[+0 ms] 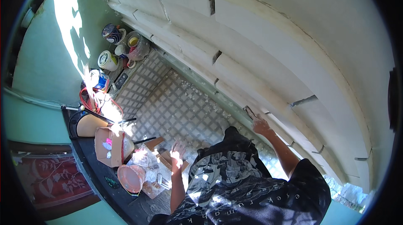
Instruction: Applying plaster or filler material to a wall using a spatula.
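Note:
My right hand (261,125) is closed around a small flat tool with a dark edge, which looks like a putty knife (249,111). It is against the lower part of a white wall built of long stepped ledges (252,74), with dark gaps at several joints. White dust coats both hands. My left hand (178,151) hangs at my side, its fingers stretched out and holding nothing I can see. Close beside it are brown wooden pieces (166,158) and a clear plastic bag (143,158).
On the dark table (94,153) at the left stand a cardboard box (110,141) and an orange-pink bowl (131,178). Paint buckets (107,60) crowd the far corner, near a red hose (89,106). White crumbs litter the patterned tile floor (168,107).

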Tool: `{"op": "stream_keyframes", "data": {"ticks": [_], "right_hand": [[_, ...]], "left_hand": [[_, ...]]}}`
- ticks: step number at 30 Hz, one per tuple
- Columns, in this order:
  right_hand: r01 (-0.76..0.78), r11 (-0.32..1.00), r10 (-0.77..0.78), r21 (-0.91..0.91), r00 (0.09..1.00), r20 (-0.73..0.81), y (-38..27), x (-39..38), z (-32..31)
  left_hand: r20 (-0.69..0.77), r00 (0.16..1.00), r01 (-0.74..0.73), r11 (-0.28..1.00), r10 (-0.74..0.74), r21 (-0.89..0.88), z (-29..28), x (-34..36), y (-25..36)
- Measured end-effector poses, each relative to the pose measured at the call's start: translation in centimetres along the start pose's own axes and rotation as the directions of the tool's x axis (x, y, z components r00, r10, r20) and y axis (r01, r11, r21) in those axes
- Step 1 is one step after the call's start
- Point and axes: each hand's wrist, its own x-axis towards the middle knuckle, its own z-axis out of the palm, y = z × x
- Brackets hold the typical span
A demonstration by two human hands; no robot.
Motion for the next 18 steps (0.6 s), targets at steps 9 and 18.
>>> {"op": "stream_keyframes", "data": {"ticks": [9,18], "right_hand": [[0.268,0.928,-0.169,0.259,0.922,-0.350,-1.0,-1.3,-0.9],[0.112,0.992,-0.098,0.065,0.976,-0.192,-6.8,6.7,-1.1]], "left_hand": [[-0.129,0.992,-0.021,0.995,0.008,-0.096,-1.5,-1.6,-1.3],[-0.064,0.997,-0.055,0.993,0.048,-0.107,-0.5,-2.4,-0.3]]}}
